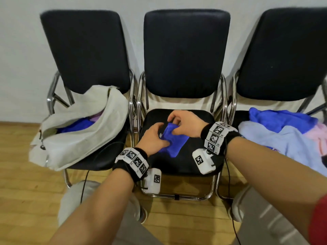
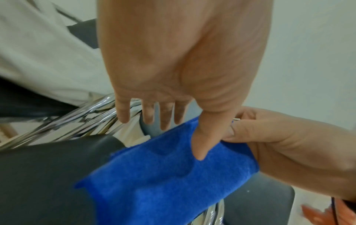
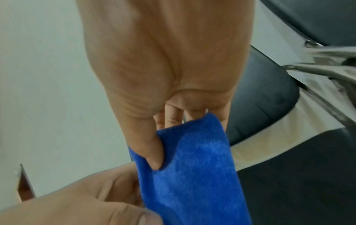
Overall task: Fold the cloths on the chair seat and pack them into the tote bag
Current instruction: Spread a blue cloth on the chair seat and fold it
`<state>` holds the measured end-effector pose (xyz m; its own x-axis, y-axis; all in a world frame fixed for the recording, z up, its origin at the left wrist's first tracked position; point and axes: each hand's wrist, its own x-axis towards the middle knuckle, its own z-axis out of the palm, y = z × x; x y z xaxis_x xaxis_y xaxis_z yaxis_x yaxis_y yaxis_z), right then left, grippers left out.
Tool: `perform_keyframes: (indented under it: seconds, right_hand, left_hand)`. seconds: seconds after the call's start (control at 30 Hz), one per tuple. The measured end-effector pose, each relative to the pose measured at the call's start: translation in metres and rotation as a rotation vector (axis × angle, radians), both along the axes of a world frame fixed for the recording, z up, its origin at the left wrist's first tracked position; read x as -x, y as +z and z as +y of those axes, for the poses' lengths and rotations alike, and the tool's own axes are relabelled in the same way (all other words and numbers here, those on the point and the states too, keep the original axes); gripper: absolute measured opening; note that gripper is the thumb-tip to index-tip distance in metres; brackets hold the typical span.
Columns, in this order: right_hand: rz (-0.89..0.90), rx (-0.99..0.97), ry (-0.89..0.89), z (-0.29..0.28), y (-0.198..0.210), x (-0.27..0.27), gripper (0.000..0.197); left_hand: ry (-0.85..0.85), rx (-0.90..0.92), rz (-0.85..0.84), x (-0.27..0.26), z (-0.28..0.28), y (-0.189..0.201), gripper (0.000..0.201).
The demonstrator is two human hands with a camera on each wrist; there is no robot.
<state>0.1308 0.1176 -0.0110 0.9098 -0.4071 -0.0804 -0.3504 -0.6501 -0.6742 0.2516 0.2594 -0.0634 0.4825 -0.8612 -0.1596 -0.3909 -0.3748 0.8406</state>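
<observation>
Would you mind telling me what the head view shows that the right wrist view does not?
Only the head view shows the tote bag on the left chair and the pile of cloths on the right chair. Only the right wrist view shows the right thumb pressed into the blue cloth. Both show the left hand and right hand on that cloth.

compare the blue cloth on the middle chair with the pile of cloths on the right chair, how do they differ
The blue cloth is one small folded piece; the pile is several loose, crumpled cloths in blue, pale blue and pink. The left hand and right hand hold the blue cloth; nothing touches the pile. Both lie on black chair seats.
</observation>
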Motion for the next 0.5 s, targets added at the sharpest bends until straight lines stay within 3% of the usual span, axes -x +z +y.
perform_keyframes:
  seconds: [0.1,0.27,0.5]
  right_hand:
    - [-0.045,0.003,0.052,0.01,0.031,-0.006,0.042]
    - [-0.154,-0.013,0.055,0.023,0.072,-0.023,0.045]
    - [-0.23,-0.207,0.021,0.04,0.109,-0.063,0.044]
  left_hand:
    - [-0.068,0.092,0.153,-0.003,0.006,0.032,0.075]
    - [-0.106,0.176,0.301,-0.013,0.018,0.071,0.04]
    - [-0.025,0.21,0.416,-0.051,0.043,0.095,0.043]
